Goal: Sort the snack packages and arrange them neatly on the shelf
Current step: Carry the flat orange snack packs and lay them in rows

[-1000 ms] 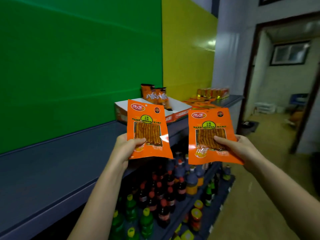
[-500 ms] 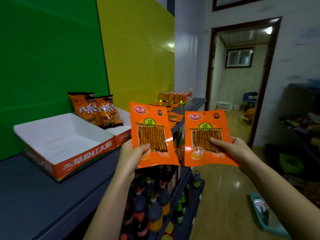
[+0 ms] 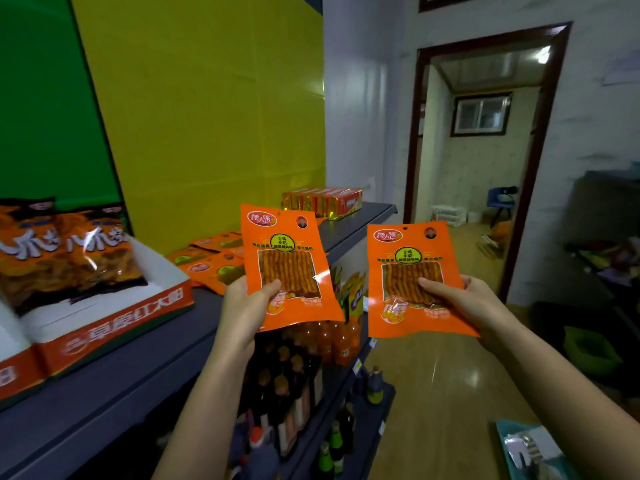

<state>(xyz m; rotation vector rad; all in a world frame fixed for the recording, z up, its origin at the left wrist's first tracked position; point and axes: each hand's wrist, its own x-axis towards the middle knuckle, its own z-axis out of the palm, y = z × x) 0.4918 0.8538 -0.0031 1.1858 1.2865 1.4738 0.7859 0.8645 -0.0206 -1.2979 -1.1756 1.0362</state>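
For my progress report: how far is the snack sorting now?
Done, apparently: dark orange snack bags stand in the white-and-orange cardboard tray; glossy orange boxes line the far end of the grey shelf. In hand: the left hand grips one flat orange plastic pouch, the right hand a second orange pouch. Left: both, plus loose orange pouches scattered on the shelf.
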